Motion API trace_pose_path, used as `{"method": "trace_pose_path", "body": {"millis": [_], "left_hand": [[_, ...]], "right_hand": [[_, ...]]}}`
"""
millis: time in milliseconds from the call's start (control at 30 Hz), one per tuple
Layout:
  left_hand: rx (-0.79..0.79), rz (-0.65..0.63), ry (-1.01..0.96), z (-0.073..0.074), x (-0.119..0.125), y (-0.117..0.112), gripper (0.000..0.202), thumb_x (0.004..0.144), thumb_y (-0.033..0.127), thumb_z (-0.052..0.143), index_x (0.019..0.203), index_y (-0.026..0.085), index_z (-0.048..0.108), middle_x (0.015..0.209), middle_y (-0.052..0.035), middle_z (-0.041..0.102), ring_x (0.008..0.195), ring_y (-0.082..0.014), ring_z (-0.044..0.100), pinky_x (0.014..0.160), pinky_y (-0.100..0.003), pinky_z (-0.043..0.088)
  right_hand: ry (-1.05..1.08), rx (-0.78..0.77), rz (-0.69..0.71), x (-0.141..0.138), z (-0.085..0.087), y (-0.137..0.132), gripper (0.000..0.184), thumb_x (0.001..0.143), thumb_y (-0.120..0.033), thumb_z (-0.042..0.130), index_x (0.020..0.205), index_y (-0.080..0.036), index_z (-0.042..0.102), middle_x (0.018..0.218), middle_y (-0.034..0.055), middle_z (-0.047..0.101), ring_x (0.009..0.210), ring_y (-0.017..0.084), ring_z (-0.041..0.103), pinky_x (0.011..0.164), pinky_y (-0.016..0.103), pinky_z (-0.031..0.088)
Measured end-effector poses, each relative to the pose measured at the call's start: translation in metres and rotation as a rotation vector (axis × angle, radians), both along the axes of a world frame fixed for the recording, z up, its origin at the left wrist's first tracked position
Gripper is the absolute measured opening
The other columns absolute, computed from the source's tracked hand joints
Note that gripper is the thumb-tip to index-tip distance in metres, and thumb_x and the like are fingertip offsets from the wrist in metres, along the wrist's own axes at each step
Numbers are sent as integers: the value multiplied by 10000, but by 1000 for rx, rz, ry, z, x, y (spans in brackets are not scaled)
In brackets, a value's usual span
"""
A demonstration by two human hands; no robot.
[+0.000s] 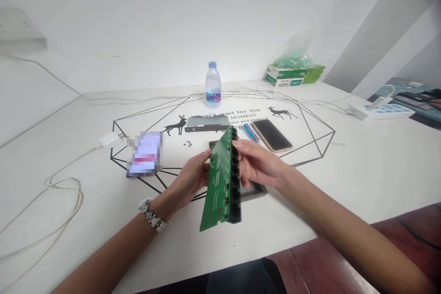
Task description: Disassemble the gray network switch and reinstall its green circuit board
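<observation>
A green circuit board (217, 188) with a row of black port sockets (235, 174) along its right edge is held tilted on edge above the table. My left hand (195, 172) grips its left side, thumb near the top. My right hand (258, 161) pinches the socket edge between thumb and fingers. Below the board, partly hidden by it and my right hand, lies a dark, flat metal piece (255, 191). Behind the board sits a grey and black metal casing part (208, 123). Several small screws (188, 144) lie to its front left.
A blue tool (251, 133) and a dark-screened phone (273, 135) lie right of the board. To the left are a lit phone (146, 154), a white charger (110, 139) and loose cable. A bottle (212, 86), boxes (287, 75) and a power strip (382, 111) stand farther back.
</observation>
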State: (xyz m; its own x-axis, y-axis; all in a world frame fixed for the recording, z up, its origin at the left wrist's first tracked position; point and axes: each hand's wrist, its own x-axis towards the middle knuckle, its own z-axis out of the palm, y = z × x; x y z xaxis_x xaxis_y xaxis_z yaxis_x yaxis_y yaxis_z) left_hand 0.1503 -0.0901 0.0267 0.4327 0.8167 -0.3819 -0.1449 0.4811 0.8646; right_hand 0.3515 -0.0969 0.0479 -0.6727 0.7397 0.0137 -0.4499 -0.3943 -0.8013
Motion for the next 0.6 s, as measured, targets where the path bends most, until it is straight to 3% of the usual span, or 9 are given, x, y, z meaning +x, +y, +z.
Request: {"method": "trace_pose_path", "body": {"millis": [100,367,500,600], "left_hand": [[-20,11,-12,2,3,-5,356,966,523,623,898,174,618,542,14,568,399,-104,464,431,-222,395],[8,-51,-39,2,1,-1,421,984,587,551,933,180,645,551,13,567,421,-113,461,436,-230,384],[24,-79,-48,-2,-4,3,457,979,625,529,929,189,658,551,14,552,416,-120,475,419,-236,377],[54,-84,-52,-2,-8,5,450,976,631,533,1056,210,671,600,8,594,473,-140,548,461,-239,439]], "right_hand": [[-15,13,-1,-6,0,-4,422,874,-522,780,877,-147,587,759,76,753,641,213,776,482,254,628],[-114,-17,9,-6,4,-8,512,868,-637,704,993,-150,608,891,155,793,739,280,804,527,304,641],[-105,35,-7,-7,3,-10,426,936,-588,657,1022,-179,578,889,130,802,744,283,808,528,320,646],[-114,62,-25,-8,2,-10,376,959,-554,647,999,-185,584,856,109,800,725,279,809,515,311,640]]}}
